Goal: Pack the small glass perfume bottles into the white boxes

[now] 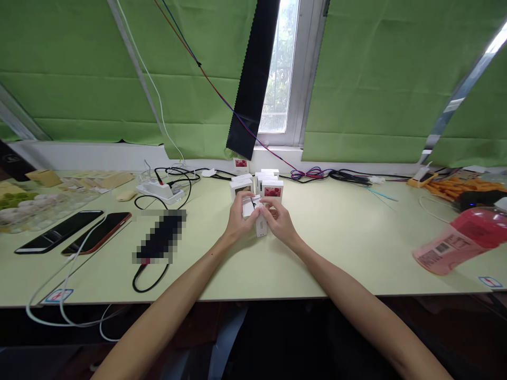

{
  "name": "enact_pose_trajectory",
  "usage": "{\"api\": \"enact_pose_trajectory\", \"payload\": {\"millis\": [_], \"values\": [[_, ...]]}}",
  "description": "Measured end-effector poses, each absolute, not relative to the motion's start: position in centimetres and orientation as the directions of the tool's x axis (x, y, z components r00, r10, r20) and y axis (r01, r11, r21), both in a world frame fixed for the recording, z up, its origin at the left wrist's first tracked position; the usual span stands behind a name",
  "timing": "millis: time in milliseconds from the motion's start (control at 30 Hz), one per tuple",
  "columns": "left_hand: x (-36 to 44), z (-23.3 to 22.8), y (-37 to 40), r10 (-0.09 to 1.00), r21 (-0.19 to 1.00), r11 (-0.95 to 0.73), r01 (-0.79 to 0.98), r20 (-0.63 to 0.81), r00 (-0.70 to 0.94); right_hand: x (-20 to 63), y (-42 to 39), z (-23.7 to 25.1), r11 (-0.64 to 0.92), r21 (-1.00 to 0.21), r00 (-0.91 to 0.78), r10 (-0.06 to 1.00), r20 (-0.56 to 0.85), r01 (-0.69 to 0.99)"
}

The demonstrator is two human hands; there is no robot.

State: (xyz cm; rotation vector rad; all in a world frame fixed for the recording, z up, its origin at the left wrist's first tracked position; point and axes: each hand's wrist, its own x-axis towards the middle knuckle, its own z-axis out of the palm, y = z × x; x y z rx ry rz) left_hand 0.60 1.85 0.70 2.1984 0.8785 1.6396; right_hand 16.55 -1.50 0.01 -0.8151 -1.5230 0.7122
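- Small white box (259, 220) sits between both hands, held just above the pale green table (336, 248), right in front of the cluster of white boxes with red pictures (264, 188).
- Left hand (237, 219): fingers curled closed around the left side of the small white box, thumb on top.
- Right hand (279, 219): fingers closed on the right side of the same box, fingertips touching its upper edge; whether a flap is open cannot be told.
- Cluster of white boxes stands upright, just behind the hands; one more box (241, 164) stands apart, further back by the window sill.
- Left of the cluster: a white power strip (160, 191) with black cables plugged in.
- Further left of the cluster, near the table's front: two dark phones (75, 231) lying flat side by side, and a blurred dark item (160, 237) with a black cable.
- Far right of the cluster: a pink bottle (459, 240) lying on its side with a barcode label; orange items (455, 187) behind it.
- Behind the cluster: tangled cables (317, 173) along the sill.
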Motion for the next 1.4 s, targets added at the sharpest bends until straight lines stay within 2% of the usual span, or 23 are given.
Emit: {"api": "enact_pose_trajectory", "payload": {"millis": [333, 1400], "values": [[0.57, 0.87, 1.84, 0.634, 0.572, -0.762, 0.302, 0.755, 0.169, 16.53, -1.47, -0.17, 0.549, -0.833, -0.064, 0.835, 0.546, 0.062], [0.46, 0.81, 1.68, 0.644, 0.567, -0.751, 0.339, 0.741, 0.187, 16.73, -1.52, 0.35, 0.445, -0.894, -0.122, 0.891, 0.437, 0.053]]}}
